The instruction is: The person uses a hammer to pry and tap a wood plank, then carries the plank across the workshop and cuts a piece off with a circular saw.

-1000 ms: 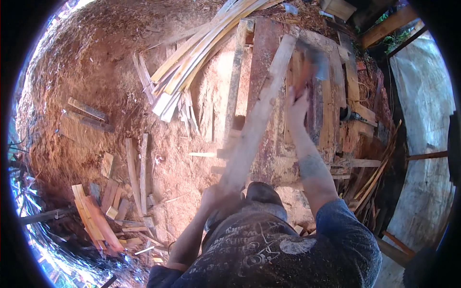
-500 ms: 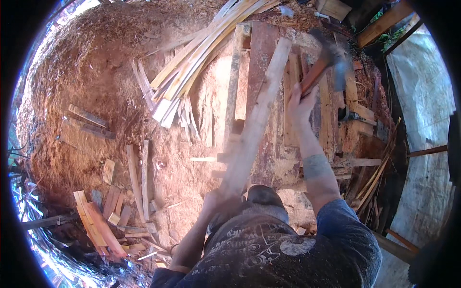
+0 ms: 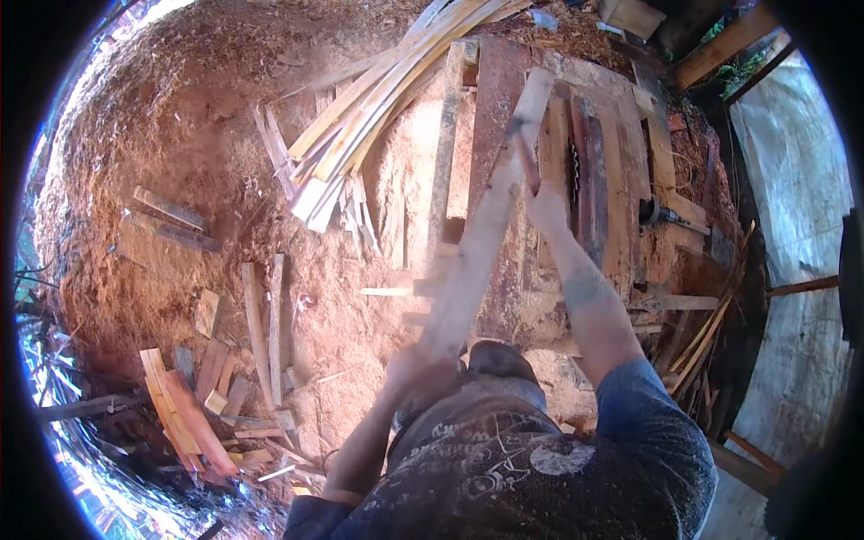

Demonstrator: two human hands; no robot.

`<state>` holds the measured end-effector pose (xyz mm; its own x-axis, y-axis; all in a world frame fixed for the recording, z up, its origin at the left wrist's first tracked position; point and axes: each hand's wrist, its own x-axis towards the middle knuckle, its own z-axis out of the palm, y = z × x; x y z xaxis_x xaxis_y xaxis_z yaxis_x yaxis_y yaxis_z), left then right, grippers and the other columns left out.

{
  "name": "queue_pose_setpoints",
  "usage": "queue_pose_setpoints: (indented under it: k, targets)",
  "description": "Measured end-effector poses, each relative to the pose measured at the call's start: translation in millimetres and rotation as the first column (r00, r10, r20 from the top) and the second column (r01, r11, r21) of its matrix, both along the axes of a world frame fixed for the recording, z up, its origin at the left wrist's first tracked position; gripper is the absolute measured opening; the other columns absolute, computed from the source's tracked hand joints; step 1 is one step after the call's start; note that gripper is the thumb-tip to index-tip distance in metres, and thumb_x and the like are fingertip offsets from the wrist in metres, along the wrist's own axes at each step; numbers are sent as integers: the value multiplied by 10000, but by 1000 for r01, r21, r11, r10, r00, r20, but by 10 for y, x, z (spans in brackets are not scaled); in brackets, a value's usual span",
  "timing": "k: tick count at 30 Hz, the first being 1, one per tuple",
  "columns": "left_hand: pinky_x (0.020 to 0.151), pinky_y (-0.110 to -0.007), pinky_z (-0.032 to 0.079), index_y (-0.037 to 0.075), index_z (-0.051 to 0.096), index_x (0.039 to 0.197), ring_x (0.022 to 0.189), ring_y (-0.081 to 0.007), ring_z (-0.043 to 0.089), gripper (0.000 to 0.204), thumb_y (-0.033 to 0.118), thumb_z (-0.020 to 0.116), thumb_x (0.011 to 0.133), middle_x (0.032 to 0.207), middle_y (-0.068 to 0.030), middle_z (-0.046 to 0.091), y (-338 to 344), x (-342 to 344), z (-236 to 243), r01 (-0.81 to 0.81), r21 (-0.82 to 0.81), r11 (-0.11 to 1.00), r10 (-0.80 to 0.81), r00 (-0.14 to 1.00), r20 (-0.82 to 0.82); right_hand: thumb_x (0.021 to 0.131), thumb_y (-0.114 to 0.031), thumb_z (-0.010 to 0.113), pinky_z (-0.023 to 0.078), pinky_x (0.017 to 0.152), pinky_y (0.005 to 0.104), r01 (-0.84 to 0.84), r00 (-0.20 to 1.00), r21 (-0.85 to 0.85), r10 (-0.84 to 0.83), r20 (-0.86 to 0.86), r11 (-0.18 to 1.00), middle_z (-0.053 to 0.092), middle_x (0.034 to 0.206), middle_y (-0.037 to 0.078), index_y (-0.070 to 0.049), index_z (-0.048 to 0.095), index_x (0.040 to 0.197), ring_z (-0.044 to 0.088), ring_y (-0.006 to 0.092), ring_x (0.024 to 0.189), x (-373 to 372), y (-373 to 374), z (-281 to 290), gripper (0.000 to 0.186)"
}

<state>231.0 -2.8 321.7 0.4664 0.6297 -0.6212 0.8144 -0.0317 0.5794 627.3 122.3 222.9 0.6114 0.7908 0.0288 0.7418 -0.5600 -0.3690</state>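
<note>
My left hand (image 3: 409, 369) grips the lower end of a long pale board (image 3: 486, 225) that slants up to the right over the planks. My right hand (image 3: 547, 207) is closed on the reddish wooden handle (image 3: 529, 162) of a striking tool. The tool's head is down at the upper part of the board, blurred and hard to make out. Beneath lies a rough platform of worn planks (image 3: 615, 189), with a dark power drill (image 3: 652, 212) on its right side.
Thin offcut strips (image 3: 360, 135) lie fanned at the upper left. Short scraps (image 3: 180, 409) are piled lower left on sawdust-covered ground (image 3: 126, 162). A weathered pale sheet (image 3: 783, 180) and timber beams (image 3: 720, 49) border the right, beside long sticks (image 3: 702, 333).
My right hand and the tool swung up and right half a second ago and have since come down left onto the board. My left hand still grips the board.
</note>
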Motion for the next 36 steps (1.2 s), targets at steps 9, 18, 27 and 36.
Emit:
queue_pose_setpoints:
  k: [9,18,27,36]
  targets:
    - [744,-468,567,3,737,1055,876,-384,741,616,583,709,847,933,-245,750,-45,-177,-206,43,-29,999,-47,985,-167,1003,-297,643,547,612,404,-141,849,199,222,-480,970,643,714,166,14,583,1179,674,341,616,-960,-1111,1482,362]
    - [824,-451,581,16,718,1140,983,-363,731,691,633,692,830,1045,-265,740,-33,62,33,191,-57,980,-198,964,-175,979,-285,646,524,731,548,-349,838,-173,224,-498,921,663,831,310,32,571,1137,689,490,835,-1156,-1981,542,362]
    - [698,-504,594,120,656,1124,853,-447,726,261,260,595,912,1019,-279,689,-124,1,-765,593,52,803,-581,800,-148,977,-331,660,516,718,586,108,964,-91,-127,-234,990,688,862,276,-19,546,1179,682,491,826,-435,-2817,185,389]
    - [651,-358,536,73,605,1146,748,-233,637,374,411,614,985,881,-105,628,-855,33,-2160,104,-571,815,138,920,366,893,-253,732,511,881,554,153,988,-240,-155,12,959,588,1230,234,-104,522,1351,594,475,1112,-224,-3777,-1046,526]
